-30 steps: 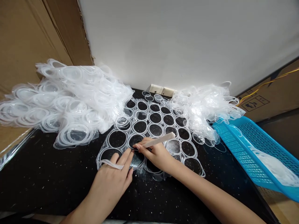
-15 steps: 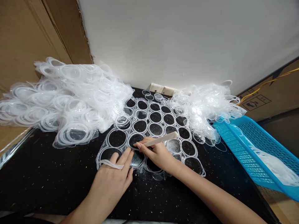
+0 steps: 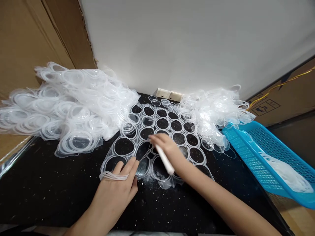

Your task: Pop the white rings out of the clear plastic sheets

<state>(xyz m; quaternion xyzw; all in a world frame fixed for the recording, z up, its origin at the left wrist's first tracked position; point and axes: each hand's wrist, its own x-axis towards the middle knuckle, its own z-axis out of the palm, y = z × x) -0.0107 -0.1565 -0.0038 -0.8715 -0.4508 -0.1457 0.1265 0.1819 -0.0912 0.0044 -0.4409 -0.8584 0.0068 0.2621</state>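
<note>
My left hand (image 3: 115, 186) lies flat on the near edge of a clear plastic sheet of joined round rings (image 3: 134, 141), fingers spread. A thin clear plastic strip (image 3: 113, 176) loops across its fingers. My right hand (image 3: 167, 151) is over the middle of the sheet, holding a pale flat stick (image 3: 166, 163) that points down toward me. The stick's upper end is hidden in the hand. Black countertop shows through the rings, and the sheet buckles slightly between my hands.
Large heaps of clear plastic rings lie left (image 3: 73, 105) and right (image 3: 211, 114) on the speckled black countertop (image 3: 49, 186). A blue mesh basket (image 3: 268, 154) holding white plastic (image 3: 285, 173) sits right. A white wall (image 3: 197, 42), cardboard (image 3: 31, 36) and a wall socket (image 3: 168, 95) stand behind.
My right hand has rotated and lifted, swinging the stick from pointing up-right to pointing down toward me. My left hand has shifted slightly left.
</note>
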